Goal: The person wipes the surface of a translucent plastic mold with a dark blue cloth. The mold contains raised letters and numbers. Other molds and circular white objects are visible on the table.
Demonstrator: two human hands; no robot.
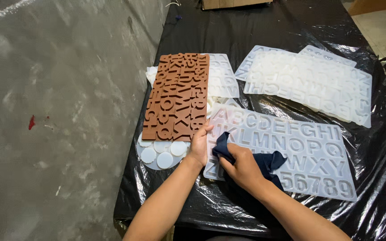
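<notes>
A clear silicone mould (300, 151) with recessed letters and numbers lies on the black plastic sheet (255, 31) in front of me. My left hand (199, 145) grips the mould's left edge, thumb on top. My right hand (242, 167) is closed on a dark blue cloth (271, 160) and presses it onto the lower-left part of the mould. Part of the cloth trails to the right from under the hand.
A brown letter mould (177, 96) lies to the left, over a round clear mould (161, 154) with disc cavities. More white moulds (309, 82) are stacked at the back right, another (222, 76) behind the brown one. A grey concrete floor (45, 111) is on the left.
</notes>
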